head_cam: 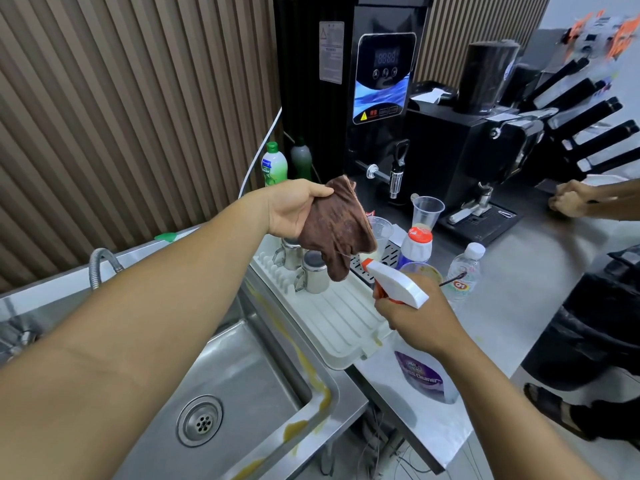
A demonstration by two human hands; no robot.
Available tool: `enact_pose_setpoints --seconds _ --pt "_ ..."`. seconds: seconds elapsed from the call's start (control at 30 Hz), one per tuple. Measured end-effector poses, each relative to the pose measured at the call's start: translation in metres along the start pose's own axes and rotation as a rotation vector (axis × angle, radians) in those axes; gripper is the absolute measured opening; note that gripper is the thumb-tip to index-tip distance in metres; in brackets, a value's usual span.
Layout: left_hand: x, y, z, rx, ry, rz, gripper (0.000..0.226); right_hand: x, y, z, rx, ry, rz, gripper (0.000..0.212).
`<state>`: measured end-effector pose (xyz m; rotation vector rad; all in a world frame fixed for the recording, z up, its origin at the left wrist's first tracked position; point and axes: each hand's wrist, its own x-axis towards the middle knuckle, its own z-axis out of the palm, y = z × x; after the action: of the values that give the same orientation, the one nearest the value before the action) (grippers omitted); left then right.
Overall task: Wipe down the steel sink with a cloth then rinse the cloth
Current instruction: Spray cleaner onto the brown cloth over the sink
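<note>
Left hand [294, 207] pinching brown cloth [341, 230], right hand [414, 318] gripping spray bottle [398, 284]

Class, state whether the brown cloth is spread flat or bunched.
Bunched. The left hand grips the brown cloth at its top; crumpled folds hang loose below.

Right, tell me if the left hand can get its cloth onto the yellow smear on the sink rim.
Probably yes: the left hand holds the cloth aloft, and nothing stands between it and the yellow smear.
</note>
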<state>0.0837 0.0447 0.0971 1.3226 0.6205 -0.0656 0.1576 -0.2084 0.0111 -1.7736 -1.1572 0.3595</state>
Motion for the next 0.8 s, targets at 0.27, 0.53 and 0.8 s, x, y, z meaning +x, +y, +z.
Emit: enact_pose_setpoints --seconds 0.27,0.53,0.8 --pt "0.001 -0.006 -0.001 0.025 -0.028 -0.022 0.037 0.006 -0.014 -0.001 0.027 0.038 -0.007 0.015" --pt "0.002 -0.005 0.003 0.028 -0.032 -0.017 0.039 0.009 -0.019 0.003 0.005 0.026 -0.006 0.004" --pt "0.010 -0.008 0.002 0.011 -0.045 -0.001 0.038 0.022 -0.008 -0.009 0.010 0.169 0.068 0.005"
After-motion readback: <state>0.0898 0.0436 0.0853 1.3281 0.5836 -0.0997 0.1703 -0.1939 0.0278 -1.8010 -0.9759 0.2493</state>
